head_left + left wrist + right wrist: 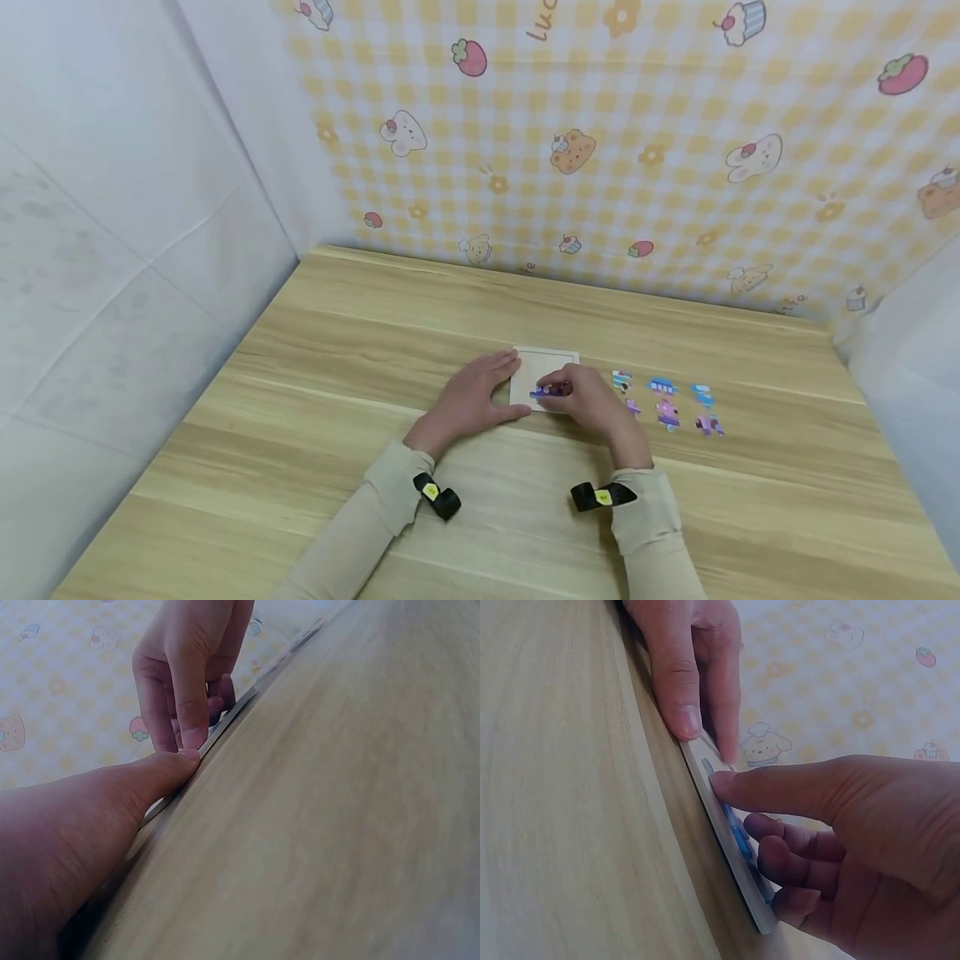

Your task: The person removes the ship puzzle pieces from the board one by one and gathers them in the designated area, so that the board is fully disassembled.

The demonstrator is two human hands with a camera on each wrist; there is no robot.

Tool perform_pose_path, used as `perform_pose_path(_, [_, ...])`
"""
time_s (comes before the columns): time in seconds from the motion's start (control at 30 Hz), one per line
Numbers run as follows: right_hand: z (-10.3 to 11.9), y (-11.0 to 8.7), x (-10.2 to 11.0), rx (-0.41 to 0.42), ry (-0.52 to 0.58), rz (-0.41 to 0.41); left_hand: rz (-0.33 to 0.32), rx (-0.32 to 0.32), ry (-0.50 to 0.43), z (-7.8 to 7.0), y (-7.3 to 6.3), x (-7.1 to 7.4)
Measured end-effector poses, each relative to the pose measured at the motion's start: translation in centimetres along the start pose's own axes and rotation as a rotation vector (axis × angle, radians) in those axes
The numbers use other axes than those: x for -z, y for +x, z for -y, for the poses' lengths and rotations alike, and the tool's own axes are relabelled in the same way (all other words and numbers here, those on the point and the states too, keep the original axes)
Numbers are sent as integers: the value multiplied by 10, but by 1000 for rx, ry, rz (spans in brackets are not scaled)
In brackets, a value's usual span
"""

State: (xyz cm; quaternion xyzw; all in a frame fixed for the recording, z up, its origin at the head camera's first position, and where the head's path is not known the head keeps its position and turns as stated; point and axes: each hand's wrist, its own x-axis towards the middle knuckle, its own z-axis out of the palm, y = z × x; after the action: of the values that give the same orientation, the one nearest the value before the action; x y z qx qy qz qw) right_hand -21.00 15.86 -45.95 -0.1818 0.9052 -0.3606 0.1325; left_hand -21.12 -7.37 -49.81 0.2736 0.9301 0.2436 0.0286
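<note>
A small pale puzzle board (538, 367) lies flat on the wooden table. My left hand (471, 397) rests at its left side, fingers stretched along that edge and thumb by the near corner. Over the board's near part, my right hand (592, 402) pinches a purple-and-blue puzzle piece (546, 391) between thumb and curled fingers, and partly hides it. The right wrist view shows blue pieces (740, 838) low on the board's surface beneath that hand. There the left thumb (684, 712) lies on the board's edge.
Right of the board lie several loose jigsaw pieces in two rows, among them a blue one (663, 385), a pink one (667, 413) and a purple one (708, 425). A checked cloth (525, 192) hangs behind the table (360, 333).
</note>
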Motion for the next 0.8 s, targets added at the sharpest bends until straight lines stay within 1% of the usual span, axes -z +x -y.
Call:
perform_pose_path(0.07, [0,0,0,-11,11,-8,-3,-3,-1,0,0,0])
perform_pose_path(0.17, [0,-1,1,2,12,-21,-8,-10,-9,1,1,0])
perform_pose_path(0.33, [0,-1,0,0,18,-37,-5,-10,-20,1,0,1])
perform_pose_path(0.4, [0,-1,0,-9,32,-38,-4,-7,-20,1,0,1])
perform_pose_path(0.63, [-2,-2,1,10,65,-34,3,-5,-19,1,1,1])
perform_pose_path(0.8, [-4,-3,2,-10,69,-51,5,-3,-13,1,1,2])
